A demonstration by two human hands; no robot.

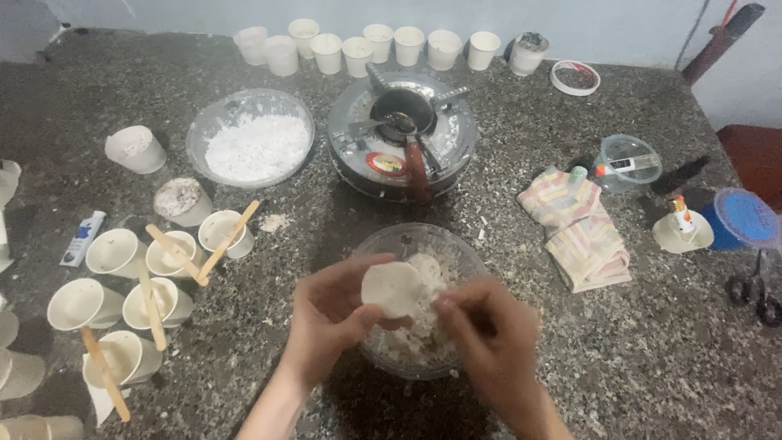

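Holding a white wax-like disc [392, 288] pinched in my left hand [330, 314] at lower centre, I keep it over the clear glass bowl [464, 254] so crumbs drop onto the white chunks inside. My right hand [486, 336], fingers curled together, picks at its edge.

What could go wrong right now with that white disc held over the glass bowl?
The left hand pinches the thin white disc by its edge while the right hand picks at it; it may crack and drop into the glass bowl. Crumbs could scatter onto the speckled counter. A left elbow swing might tip the paper cups with wooden sticks.
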